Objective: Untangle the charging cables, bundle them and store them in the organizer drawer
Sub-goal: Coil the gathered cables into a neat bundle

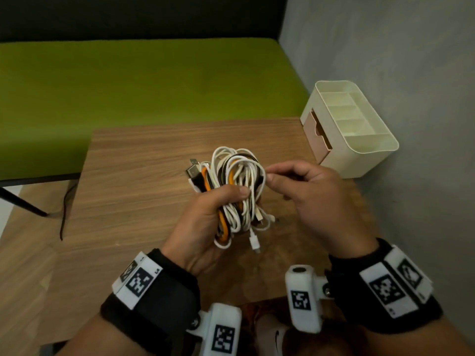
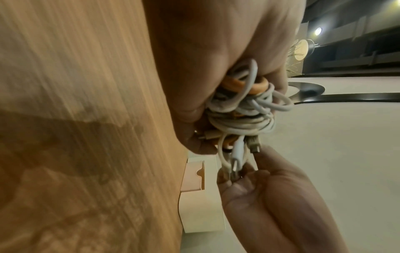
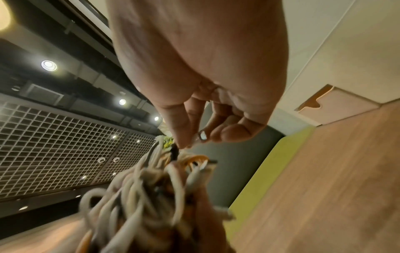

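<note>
Cable tangle [image 1: 235, 191], white, orange and black, unsorted: my left hand [image 1: 205, 214] grips it above the table [image 1: 133, 176], my right hand [image 1: 305, 191] pinches apparently one strand, and the organizer [image 1: 359, 134] drawer [image 1: 317, 134] awaits, nothing stored.

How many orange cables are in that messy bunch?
1, as far as shows: the orange cable loops through the cable bundle held in the left hand. More may be hidden inside.
</note>
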`<state>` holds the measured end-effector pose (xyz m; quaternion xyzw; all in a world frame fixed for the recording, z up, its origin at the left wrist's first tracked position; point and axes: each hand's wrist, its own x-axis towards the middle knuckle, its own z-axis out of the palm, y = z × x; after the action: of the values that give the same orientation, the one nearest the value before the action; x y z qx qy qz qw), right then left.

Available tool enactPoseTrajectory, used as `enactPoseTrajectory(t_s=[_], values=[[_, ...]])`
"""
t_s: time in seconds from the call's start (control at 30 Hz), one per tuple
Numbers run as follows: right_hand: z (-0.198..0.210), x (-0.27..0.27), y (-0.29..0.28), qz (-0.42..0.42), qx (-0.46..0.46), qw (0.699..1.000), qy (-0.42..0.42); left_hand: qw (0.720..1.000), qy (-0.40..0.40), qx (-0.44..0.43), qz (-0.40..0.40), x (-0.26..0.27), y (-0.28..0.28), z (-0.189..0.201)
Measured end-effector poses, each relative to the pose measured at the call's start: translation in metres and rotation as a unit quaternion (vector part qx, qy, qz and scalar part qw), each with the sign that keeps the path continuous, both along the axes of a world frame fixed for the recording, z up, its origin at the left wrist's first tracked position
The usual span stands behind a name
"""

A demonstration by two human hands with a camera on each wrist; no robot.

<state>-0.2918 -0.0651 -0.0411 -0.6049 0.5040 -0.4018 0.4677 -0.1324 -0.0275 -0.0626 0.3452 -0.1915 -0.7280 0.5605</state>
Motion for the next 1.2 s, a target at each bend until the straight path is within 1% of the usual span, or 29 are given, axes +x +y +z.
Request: enactPoseTrajectory(t_s=[0.1,0.2,0.23,0.3,0.33,0.37,0.43,0.53,0.63,0.7,0.77,0.9,1.03,1.13,1.2], values=[[-0.001,0.004,0.005,-0.008,0.004,1.0,-0.03,1.0,-0.002,-0.011,0.029,-0.002,-0.001,-0.001],[0.0,0.007,0.005,-0.006,0.037,0.998,-0.05,1.0,0.0,-0.015,0.021,-0.003,-0.001,-0.002],[-0.001,0.008,0.004,-0.005,0.062,0.996,-0.066,1.0,0.005,-0.016,0.014,-0.003,-0.001,-0.002],[-0.001,0.009,0.002,0.003,0.117,0.985,-0.126,1.0,0.014,-0.021,0.001,-0.004,0.001,-0.002],[-0.002,0.009,0.001,0.006,0.127,0.981,-0.147,1.0,0.015,-0.023,-0.001,-0.005,0.002,-0.002],[-0.002,0.008,0.0,0.007,0.119,0.981,-0.15,1.0,0.012,-0.023,0.003,-0.004,0.002,-0.002],[-0.004,0.008,0.001,0.009,0.093,0.985,-0.143,1.0,0.001,-0.017,0.023,-0.003,0.001,-0.002],[-0.004,0.012,0.003,0.012,0.088,0.986,-0.14,0.998,-0.015,-0.004,0.067,-0.003,-0.001,-0.003],[-0.004,0.014,0.005,0.026,0.08,0.992,-0.099,0.996,-0.016,-0.003,0.089,-0.001,-0.002,-0.006],[-0.003,0.013,0.006,0.046,0.083,0.992,-0.082,0.997,-0.013,0.001,0.077,0.0,-0.001,-0.006],[-0.002,0.013,0.005,0.058,0.088,0.991,-0.088,0.998,0.0,0.01,0.065,0.001,0.001,-0.006],[-0.003,0.016,0.003,0.059,0.089,0.99,-0.089,0.999,0.018,0.002,0.051,-0.002,0.004,-0.007],[-0.009,0.016,-0.001,0.044,0.091,0.993,-0.06,0.999,0.013,0.008,0.029,0.0,0.005,-0.004],[-0.007,0.013,0.001,0.057,0.093,0.991,-0.08,1.0,0.018,-0.004,0.023,0.002,0.004,-0.005],[-0.004,0.013,0.003,0.088,0.111,0.982,-0.125,0.999,0.035,-0.029,0.015,0.005,0.002,-0.005]])
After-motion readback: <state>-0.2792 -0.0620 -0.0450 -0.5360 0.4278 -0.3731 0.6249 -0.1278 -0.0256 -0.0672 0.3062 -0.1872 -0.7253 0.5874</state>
